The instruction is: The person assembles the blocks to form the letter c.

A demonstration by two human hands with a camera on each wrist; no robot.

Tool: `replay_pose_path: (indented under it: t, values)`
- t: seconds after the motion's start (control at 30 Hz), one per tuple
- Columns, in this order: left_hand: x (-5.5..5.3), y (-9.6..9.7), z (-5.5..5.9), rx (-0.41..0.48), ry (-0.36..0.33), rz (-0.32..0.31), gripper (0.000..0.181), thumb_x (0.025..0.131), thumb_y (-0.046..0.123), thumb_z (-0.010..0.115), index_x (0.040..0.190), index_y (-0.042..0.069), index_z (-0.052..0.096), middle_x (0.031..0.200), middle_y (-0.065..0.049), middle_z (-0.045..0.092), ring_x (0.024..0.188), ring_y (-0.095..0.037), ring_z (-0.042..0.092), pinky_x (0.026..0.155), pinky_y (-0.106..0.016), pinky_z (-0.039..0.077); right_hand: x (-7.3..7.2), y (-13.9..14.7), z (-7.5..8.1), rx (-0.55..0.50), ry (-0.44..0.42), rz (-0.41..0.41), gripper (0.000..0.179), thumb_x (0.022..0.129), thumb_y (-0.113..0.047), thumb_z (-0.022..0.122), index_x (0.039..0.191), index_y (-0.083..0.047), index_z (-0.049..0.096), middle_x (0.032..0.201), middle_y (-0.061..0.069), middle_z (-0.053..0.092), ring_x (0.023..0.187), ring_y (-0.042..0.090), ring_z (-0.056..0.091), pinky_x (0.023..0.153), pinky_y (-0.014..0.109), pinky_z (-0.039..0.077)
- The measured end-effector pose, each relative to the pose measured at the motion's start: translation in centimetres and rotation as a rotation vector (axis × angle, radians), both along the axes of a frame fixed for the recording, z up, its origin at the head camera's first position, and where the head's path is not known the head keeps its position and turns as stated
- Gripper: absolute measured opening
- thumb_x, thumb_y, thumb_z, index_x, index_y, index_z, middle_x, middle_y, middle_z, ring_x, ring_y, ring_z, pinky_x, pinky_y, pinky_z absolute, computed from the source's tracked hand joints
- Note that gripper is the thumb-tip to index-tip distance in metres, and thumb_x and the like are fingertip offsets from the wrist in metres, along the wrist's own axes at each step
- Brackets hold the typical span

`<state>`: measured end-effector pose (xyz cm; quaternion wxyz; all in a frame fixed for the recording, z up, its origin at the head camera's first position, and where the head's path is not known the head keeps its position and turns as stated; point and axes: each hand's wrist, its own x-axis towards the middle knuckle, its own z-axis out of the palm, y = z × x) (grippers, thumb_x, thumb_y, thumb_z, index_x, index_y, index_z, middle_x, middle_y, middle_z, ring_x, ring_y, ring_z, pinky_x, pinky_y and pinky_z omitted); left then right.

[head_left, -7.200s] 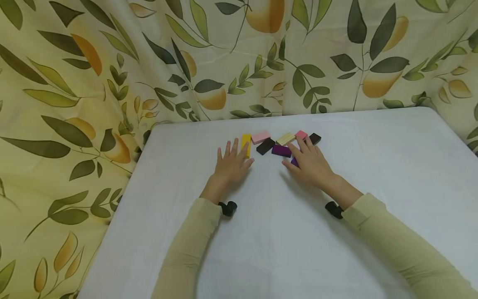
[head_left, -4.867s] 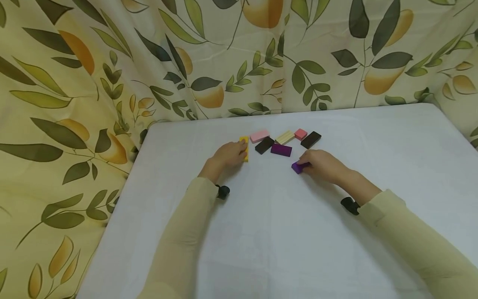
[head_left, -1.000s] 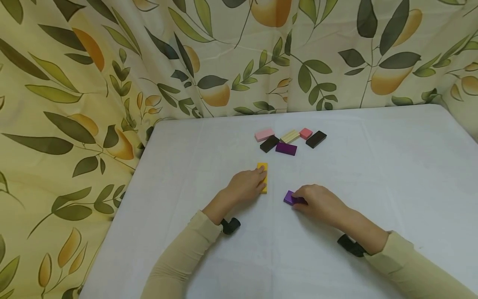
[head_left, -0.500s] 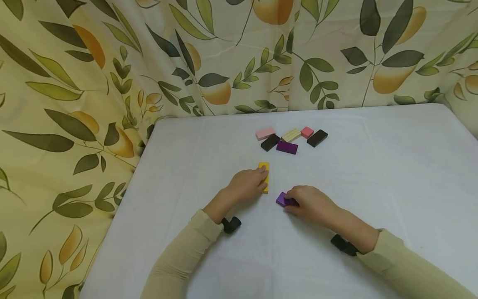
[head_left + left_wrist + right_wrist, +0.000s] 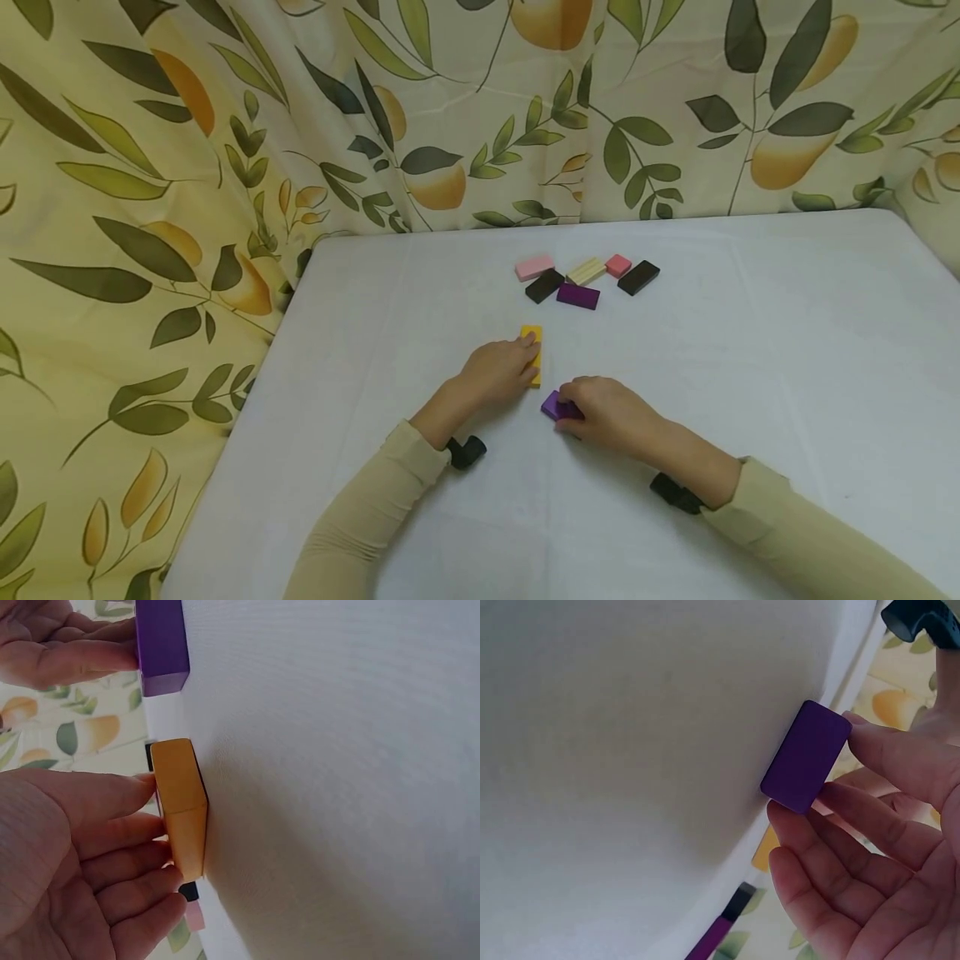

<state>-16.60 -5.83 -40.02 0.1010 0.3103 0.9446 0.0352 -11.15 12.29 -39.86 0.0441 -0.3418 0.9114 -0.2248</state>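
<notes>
In the head view my left hand [image 5: 495,372] holds a long yellow block [image 5: 531,331] flat on the white table. The left wrist view has its thumb near one end of that yellow block [image 5: 180,780] and the fingers along it. My right hand [image 5: 611,419] pinches a purple block [image 5: 551,405] close to the near end of the yellow one. Seen from the right wrist, thumb and fingertips sit at opposite ends of the purple block [image 5: 806,757]. Fingers cover part of both blocks in the head view.
Farther back lie a pink block [image 5: 534,267], a dark block [image 5: 544,286], a ridged cream block [image 5: 586,271], a dark purple block [image 5: 577,297], a small coral block [image 5: 618,266] and another dark block [image 5: 638,277]. A leaf-patterned cloth [image 5: 480,108] hangs behind the table [image 5: 412,317].
Both hands first lay spread over the row, then took the yellow and purple blocks and drew them nearer. Lately the right hand has slid the purple block left, toward the yellow one; the left hand stays.
</notes>
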Motion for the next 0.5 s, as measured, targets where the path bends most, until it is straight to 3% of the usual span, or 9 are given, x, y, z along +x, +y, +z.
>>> replay_pose_path:
  t: [0.5]
  values:
    - [-0.08,-0.05,0.06,0.000,-0.003,-0.016,0.041,0.097,0.026,0.045,0.134,0.007,0.048,0.141,-0.008,0.039,0.119,-0.021,0.048,0.092,-0.031,0.041,-0.14,-0.81,0.05,-0.015,-0.023,0.009,0.019,0.074,-0.014,0.077,0.077,-0.006,0.060,0.067,-0.004,0.053,0.060,0.009,0.047,0.057,0.024,0.044]
